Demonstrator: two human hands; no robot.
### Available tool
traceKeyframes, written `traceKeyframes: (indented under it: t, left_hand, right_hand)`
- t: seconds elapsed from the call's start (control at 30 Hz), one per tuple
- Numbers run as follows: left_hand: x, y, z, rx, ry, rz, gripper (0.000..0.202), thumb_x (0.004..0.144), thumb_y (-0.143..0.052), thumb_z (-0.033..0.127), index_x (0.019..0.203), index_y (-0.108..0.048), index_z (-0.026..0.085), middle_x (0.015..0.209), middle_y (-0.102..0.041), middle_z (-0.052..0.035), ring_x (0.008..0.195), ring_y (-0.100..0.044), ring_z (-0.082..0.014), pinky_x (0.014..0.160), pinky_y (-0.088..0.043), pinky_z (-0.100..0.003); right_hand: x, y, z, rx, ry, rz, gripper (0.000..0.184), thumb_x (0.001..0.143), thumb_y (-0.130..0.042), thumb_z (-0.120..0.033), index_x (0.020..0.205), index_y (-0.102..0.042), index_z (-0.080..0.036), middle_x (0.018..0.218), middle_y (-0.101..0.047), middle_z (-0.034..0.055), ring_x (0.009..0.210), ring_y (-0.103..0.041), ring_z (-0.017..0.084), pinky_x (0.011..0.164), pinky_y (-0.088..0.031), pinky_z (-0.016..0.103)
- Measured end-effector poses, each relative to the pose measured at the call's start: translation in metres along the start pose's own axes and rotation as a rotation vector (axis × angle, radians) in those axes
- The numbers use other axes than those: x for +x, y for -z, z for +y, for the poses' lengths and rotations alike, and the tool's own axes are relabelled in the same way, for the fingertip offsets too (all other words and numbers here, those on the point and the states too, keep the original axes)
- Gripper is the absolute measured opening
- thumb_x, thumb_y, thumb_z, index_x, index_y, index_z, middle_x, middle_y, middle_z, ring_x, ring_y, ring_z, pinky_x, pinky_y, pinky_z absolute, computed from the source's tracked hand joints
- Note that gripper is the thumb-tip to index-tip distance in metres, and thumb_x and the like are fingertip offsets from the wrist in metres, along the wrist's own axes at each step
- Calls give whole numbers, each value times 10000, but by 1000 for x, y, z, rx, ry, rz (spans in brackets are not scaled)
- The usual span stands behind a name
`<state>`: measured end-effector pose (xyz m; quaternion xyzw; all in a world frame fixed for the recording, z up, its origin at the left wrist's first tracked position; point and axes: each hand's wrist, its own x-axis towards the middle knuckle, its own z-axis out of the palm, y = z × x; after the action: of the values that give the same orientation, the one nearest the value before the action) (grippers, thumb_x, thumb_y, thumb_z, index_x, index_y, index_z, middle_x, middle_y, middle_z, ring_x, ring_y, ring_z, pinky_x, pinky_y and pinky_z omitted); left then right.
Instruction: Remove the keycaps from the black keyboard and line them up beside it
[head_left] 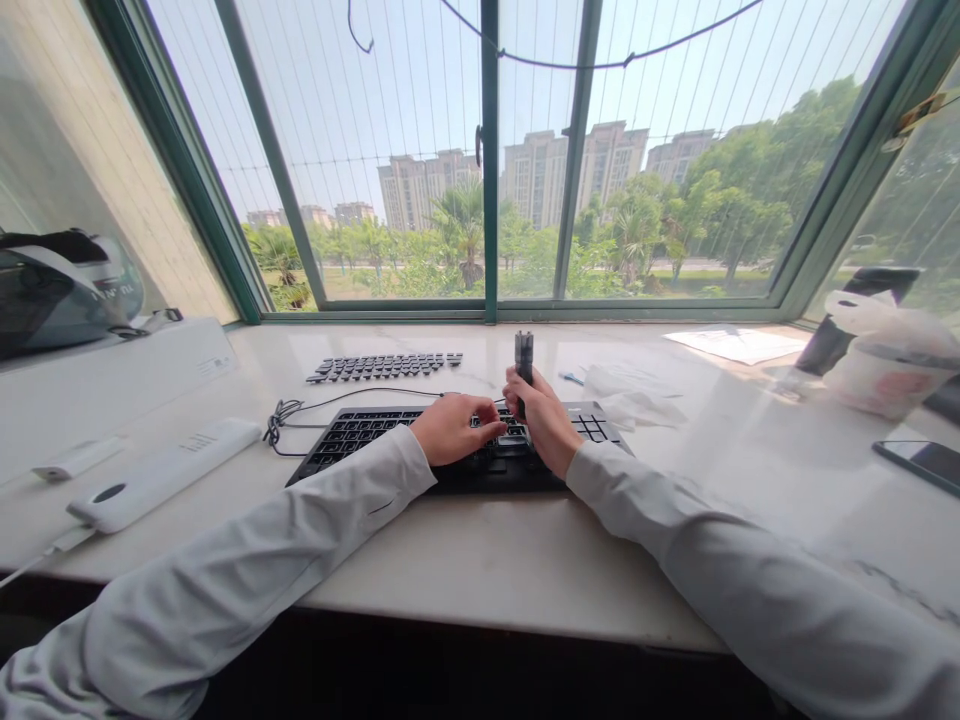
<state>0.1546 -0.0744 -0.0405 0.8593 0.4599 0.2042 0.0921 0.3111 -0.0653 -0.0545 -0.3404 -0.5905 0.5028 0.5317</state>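
Note:
A black keyboard [352,432] lies on the white counter under both my hands, with many of its keycaps off. My right hand [551,425] is closed around a black hand tool [523,352] held upright, its two-pronged end pointing up and its lower end hidden by the fingers. Over the middle of the keyboard is my left hand [459,428], thumb and fingers curled together close beside the right hand. Whatever the left fingertips hold, if anything, is too small to make out. Behind the keyboard, loose black keycaps [384,367] are laid out in rows.
A coiled black cable [281,425] lies left of the keyboard. Further left is a white power strip [169,472]. Crumpled clear plastic [630,395] sits behind on the right, with a phone [922,462] and a bagged tub [889,370] beyond. A window frame [491,250] borders the counter's back.

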Motion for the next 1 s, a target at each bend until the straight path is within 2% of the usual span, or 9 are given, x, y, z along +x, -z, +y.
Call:
traceKeyframes:
  t: [0.1, 0.23, 0.33, 0.43, 0.7, 0.8, 1.0]
  left_hand:
    - [0, -1, 3, -18, -8, -12, 392, 857, -535, 524, 745, -667, 172, 750, -700, -30, 658, -580, -155, 609, -388, -251]
    - [-1, -3, 7, -104, 3, -18, 373, 820, -600, 527, 821, -698, 167, 786, -704, -29, 659, -568, -143, 612, -387, -242]
    - [-1, -6, 7, -175, -14, -20, 348, 818, -619, 485, 842, -721, 154, 792, -706, -31, 642, -537, -128, 614, -384, -238]
    - [1, -9, 6, -251, -36, -41, 351, 823, -619, 470, 832, -738, 141, 763, -701, -26, 606, -484, -109, 588, -360, -231]
    - [2, -10, 2, -314, -21, -76, 369, 808, -648, 474, 915, -765, 141, 764, -702, -16, 562, -442, -90, 559, -342, -222]
    - [3, -11, 1, -315, -19, -69, 360, 800, -662, 462, 933, -777, 147, 777, -716, -20, 610, -502, -112, 588, -368, -222]
    - [5, -15, -6, -413, -64, -92, 317, 766, -708, 406, 936, -791, 151, 860, -754, -41, 802, -629, -183, 754, -446, -247]
  right_hand:
    - [0, 0, -3, 224, -57, -6, 397, 756, -653, -524, 780, -398, -220, 656, -361, -66, 539, -322, 80, 483, -240, 226]
    - [3, -1, -1, 296, -47, -28, 482, 728, -701, -575, 728, -375, -219, 599, -321, -84, 483, -279, 63, 435, -214, 214]
    - [6, -2, 3, 222, 12, 18, 520, 720, -698, -614, 694, -354, -225, 548, -294, -98, 442, -251, 58, 399, -211, 214]
    - [9, -4, 6, 124, 50, 88, 504, 738, -657, -635, 681, -367, -227, 519, -334, -96, 411, -281, 61, 376, -233, 217]
    - [16, -9, 14, -88, 115, 296, 412, 807, -552, -547, 604, -396, -225, 468, -394, -63, 421, -352, 86, 407, -282, 230]
    - [15, -9, 15, -121, 151, 313, 386, 808, -540, -516, 600, -397, -224, 468, -396, -62, 434, -356, 90, 421, -289, 232]
    - [10, -11, 15, -188, 150, 258, 350, 790, -542, -427, 557, -393, -212, 448, -382, -61, 434, -344, 87, 426, -277, 238]
